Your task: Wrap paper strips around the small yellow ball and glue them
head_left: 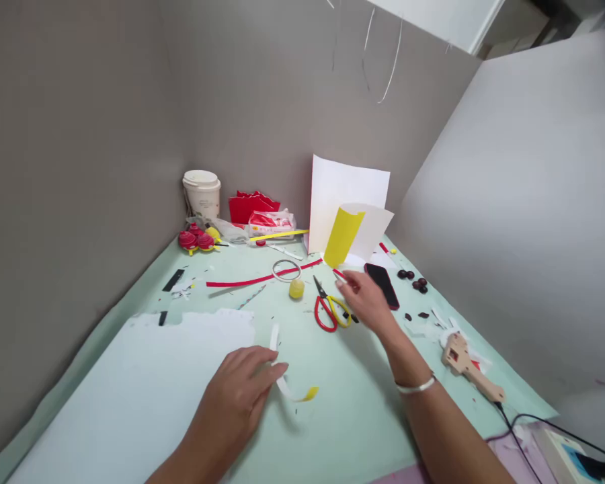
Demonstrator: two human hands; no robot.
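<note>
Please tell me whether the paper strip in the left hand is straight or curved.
Curved: from the left hand, the paper strip bends sideways to a yellow end.

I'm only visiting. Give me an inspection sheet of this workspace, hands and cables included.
Surface: pale green tabletop, with a white sheet covering its near left.
Work items: white strip with a yellow end; scissors with red and yellow handles.
Clutter: paper scraps on the left, dark round pieces on the right.
Left hand: pinches the strip.
Right hand: pinches a red-and-white piece, too small to identify.
Cables: black cable leads from the beige glue gun.
Surroundings: grey panels behind and at both sides.
</note>
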